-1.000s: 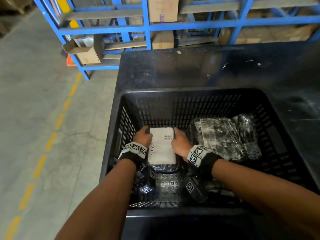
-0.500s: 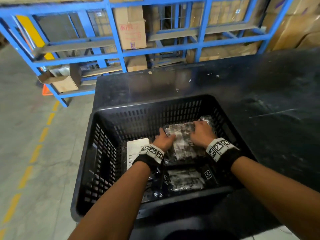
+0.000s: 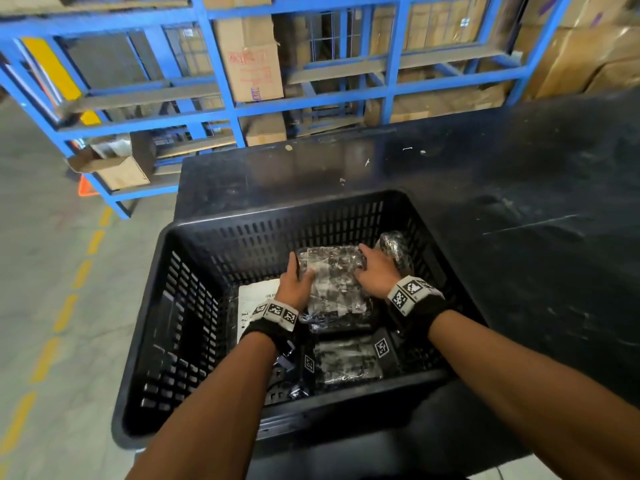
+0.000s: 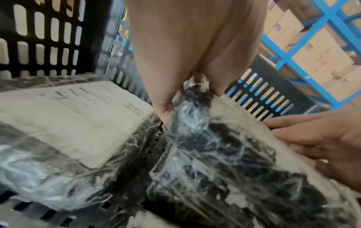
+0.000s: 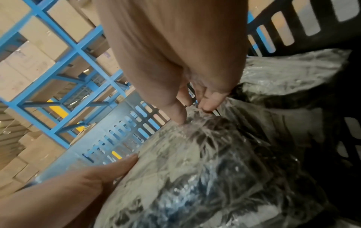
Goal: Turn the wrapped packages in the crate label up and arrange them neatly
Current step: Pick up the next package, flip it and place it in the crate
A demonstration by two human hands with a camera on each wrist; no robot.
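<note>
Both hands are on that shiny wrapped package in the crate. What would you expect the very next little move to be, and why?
Probably flipping it over. The left hand and right hand grip opposite edges of the wrapped package, which shows no label on top, while the package beside it already lies white label up in the crate.

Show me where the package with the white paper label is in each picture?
Head view: the white-label package lies left of centre in the black crate, partly behind the left hand.
Left wrist view: it fills the left side.
Right wrist view: not in it.
Shared landmark: the shiny wrapped package both hands hold.
</note>
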